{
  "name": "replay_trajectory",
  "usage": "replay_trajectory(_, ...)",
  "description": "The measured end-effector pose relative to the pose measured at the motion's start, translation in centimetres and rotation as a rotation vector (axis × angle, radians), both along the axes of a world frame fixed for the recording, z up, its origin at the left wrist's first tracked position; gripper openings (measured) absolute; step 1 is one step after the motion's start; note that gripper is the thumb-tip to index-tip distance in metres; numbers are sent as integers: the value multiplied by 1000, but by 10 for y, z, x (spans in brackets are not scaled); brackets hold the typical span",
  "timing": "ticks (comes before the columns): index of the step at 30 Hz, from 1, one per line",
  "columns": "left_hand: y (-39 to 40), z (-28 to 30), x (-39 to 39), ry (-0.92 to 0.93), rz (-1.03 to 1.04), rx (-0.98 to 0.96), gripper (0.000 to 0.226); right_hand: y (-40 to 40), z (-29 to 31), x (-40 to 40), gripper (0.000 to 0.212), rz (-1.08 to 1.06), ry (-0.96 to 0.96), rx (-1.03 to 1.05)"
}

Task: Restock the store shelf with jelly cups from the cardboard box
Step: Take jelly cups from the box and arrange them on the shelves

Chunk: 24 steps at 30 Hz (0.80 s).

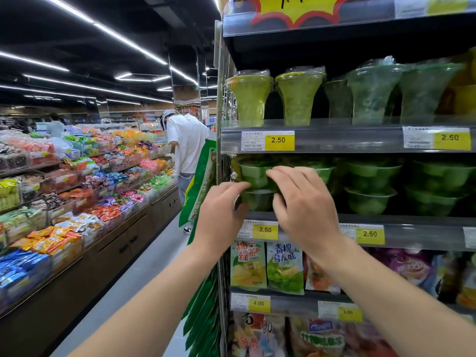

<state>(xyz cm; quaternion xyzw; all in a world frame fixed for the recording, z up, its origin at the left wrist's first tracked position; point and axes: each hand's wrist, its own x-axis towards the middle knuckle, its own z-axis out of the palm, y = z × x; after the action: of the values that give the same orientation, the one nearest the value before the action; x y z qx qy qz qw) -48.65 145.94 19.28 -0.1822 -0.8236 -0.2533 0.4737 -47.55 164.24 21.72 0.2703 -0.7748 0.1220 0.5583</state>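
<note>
Both hands reach to the left end of the shelf [401,229]. The left hand [219,215] curls its fingers round the left side of a green jelly cup [257,181]; the right hand [304,202] grips the cup from the right, fingers bent over its top. That cup sits on a lower cup [257,199], at the far left of the row, just inside the shelf edge. To its right stand more stacked green cups [371,186].

Under the hands, yellow price tags [265,230] read 2.50. One level down hang snack pouches [284,269] with Chinese print, above a tag [258,303] reading 4.00; a lower pack [320,325] shows "Mingm", blurred.

The level above holds tall green cups [298,99] over a tag reading 2.50.

Farther off on the left, a long candy display [77,181] runs down the aisle, and a person in a white shirt [188,143] bends over it.
</note>
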Motion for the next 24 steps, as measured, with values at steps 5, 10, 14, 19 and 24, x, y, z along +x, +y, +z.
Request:
replay_trajectory(5,7,-2,-15,132,68,-89,24,-1,19,-22,34,-23,106,164)
replay_trajectory(10,9,2,-17,88,-8,-8,14,-2,28,-38,25,-87,131,211)
replay_trajectory(14,5,4,-19,53,-3,26,14,2,29,-40,17,-80,199,187)
replay_trajectory(19,9,7,-14,142,66,-16,16,3,28,-38,16,-45,240,169)
replay_trajectory(24,6,6,-17,173,63,-44,9,-1,29,-40,7,-13,323,89)
